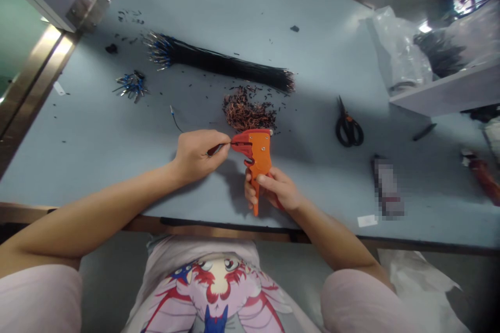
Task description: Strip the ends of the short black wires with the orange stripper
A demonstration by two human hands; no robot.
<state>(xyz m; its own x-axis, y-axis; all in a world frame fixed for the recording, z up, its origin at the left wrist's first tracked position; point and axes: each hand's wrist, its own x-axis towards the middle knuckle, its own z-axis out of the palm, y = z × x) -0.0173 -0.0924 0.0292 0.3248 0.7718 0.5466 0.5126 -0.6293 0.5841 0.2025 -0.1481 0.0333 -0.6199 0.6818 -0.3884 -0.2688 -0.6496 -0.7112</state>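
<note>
My left hand is closed on a thin black wire, whose far end has a blue and silver tip and sticks out past the knuckles. The wire's near end meets the red jaws of an orange wire stripper. Wrapped round the stripper's handles is my right hand. Just behind the tool lies a heap of copper and black scraps. A long bundle of black wires with blue and silver ends at its left stretches across the table beyond.
Black scissors and a pixelated object lie to the right. A small pile of blue-tipped pieces is at the left. Plastic bags stand at the back right, by a raised panel.
</note>
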